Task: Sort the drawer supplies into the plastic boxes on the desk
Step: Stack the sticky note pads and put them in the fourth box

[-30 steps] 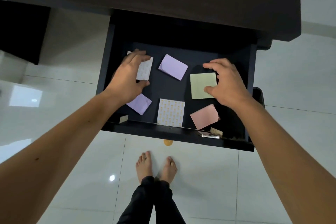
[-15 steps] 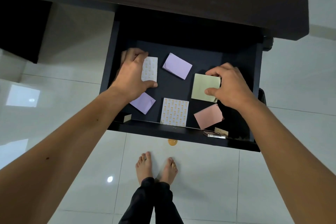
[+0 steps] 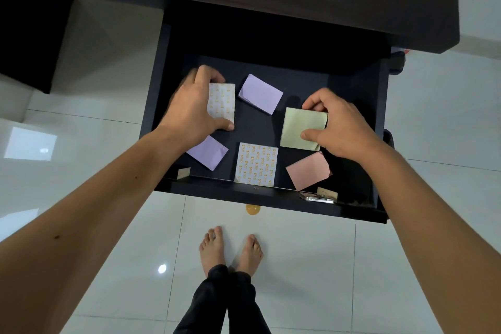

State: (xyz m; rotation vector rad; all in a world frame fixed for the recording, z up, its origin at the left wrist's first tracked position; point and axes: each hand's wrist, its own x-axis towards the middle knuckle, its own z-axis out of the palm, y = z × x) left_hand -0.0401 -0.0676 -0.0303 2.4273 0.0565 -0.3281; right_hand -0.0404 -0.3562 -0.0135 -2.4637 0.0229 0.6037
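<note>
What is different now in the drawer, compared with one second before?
The left hand has closed on the patterned pad at the drawer's back left, thumb now under its near edge. The right hand has closed on the green pad, fingers curled over its far edge. Neither pad has clearly left its place. The two purple pads, the pink pad and the front patterned pad lie unmoved.

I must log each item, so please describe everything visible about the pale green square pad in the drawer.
The pale green square paper pad looks like a plain, unprinted stack of sticky notes. It lies nearly flat on the dark drawer floor, right of centre. The right hand grips its right side, thumb on top, fingers at its far edge. No other pad touches it.
</note>
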